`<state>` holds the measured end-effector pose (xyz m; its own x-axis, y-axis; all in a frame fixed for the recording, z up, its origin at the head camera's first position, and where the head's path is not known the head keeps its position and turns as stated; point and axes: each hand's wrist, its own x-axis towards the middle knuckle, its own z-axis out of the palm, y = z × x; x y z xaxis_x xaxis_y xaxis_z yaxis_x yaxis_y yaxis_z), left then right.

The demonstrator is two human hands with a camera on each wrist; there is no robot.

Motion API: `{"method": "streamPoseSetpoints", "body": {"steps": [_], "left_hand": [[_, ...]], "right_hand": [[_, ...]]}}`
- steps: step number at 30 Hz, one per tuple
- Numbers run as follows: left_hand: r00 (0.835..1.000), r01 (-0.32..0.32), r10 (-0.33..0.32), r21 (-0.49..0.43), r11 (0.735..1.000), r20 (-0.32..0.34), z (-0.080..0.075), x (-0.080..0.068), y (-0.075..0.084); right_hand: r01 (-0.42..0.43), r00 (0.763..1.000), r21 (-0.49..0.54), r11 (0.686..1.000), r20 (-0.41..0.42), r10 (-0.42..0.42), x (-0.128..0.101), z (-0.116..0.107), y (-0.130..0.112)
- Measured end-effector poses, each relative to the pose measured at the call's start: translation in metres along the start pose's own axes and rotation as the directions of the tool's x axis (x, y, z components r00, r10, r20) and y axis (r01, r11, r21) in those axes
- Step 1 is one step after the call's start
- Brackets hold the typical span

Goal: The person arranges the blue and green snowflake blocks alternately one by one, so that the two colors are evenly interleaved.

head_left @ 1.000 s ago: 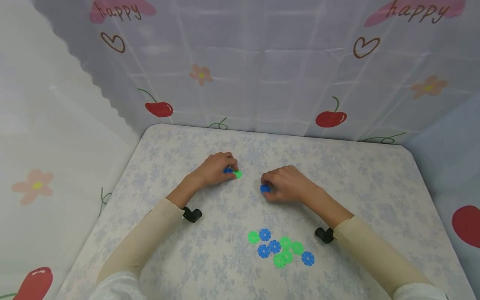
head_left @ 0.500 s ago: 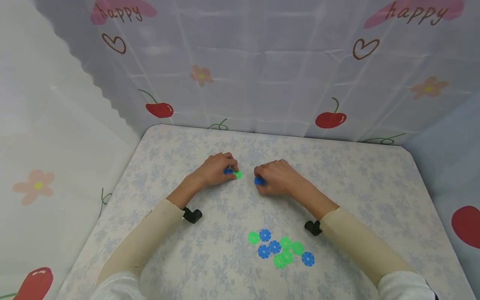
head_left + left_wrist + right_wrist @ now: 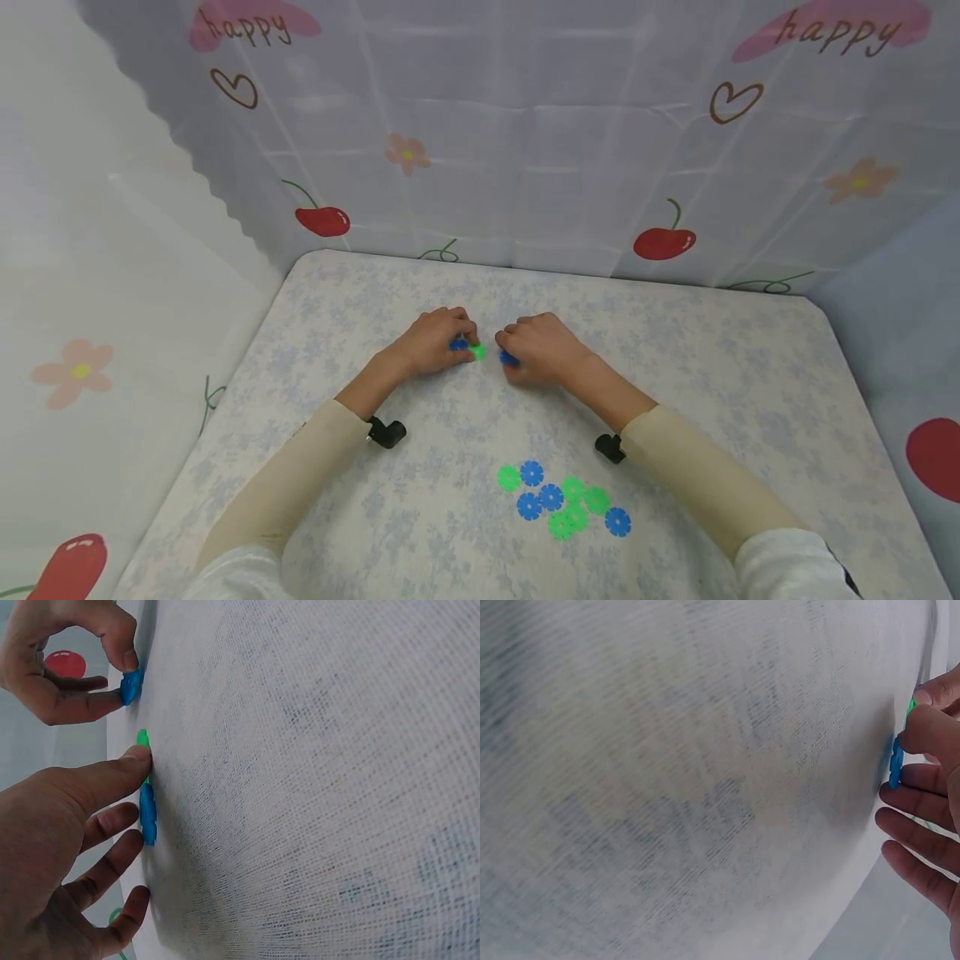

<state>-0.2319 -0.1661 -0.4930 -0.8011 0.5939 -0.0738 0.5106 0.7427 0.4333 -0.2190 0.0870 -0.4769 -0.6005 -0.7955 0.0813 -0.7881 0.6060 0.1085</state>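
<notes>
On the flowered tablecloth (image 3: 675,367) my left hand (image 3: 462,340) holds a blue snowflake disc (image 3: 458,343) with a green disc (image 3: 477,352) stuck to it, pressing both down on the cloth. In the left wrist view the thumb (image 3: 127,763) lies over the blue disc (image 3: 148,814) and green disc (image 3: 142,738). My right hand (image 3: 506,352) pinches a single blue disc (image 3: 509,359) just right of the green one, a small gap between them. That blue disc (image 3: 130,686) stands on edge against the cloth, and the right wrist view catches it (image 3: 895,761) at the fingertips.
A loose pile of several blue and green discs (image 3: 562,500) lies near the front of the table. Black wrist camera mounts (image 3: 386,432) (image 3: 609,447) sit under both forearms. Cherry-print curtains (image 3: 487,150) close off the back and sides.
My right hand has slid left and slightly away with its blue disc, closing most of the gap to the left hand's pieces. The left hand has stayed put.
</notes>
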Motion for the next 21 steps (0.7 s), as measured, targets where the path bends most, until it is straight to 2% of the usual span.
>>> {"method": "streamPoseSetpoints", "body": {"steps": [4,12,21], "left_hand": [[1.000,-0.004,0.004,0.003,1.000,-0.002,0.000,0.000,-0.001],[1.000,-0.013,0.013,0.007,1.000,-0.010,0.000,0.000,-0.001],[1.000,-0.014,0.014,0.008,1.000,-0.007,0.000,-0.001,-0.001]], "right_hand": [[-0.008,1.000,0.002,1.000,0.000,0.008,0.006,0.003,-0.002],[-0.073,0.997,0.108,0.991,0.027,0.071,0.011,0.011,-0.004],[-0.109,0.994,0.201,0.974,0.026,0.105,0.013,0.017,-0.005]]}}
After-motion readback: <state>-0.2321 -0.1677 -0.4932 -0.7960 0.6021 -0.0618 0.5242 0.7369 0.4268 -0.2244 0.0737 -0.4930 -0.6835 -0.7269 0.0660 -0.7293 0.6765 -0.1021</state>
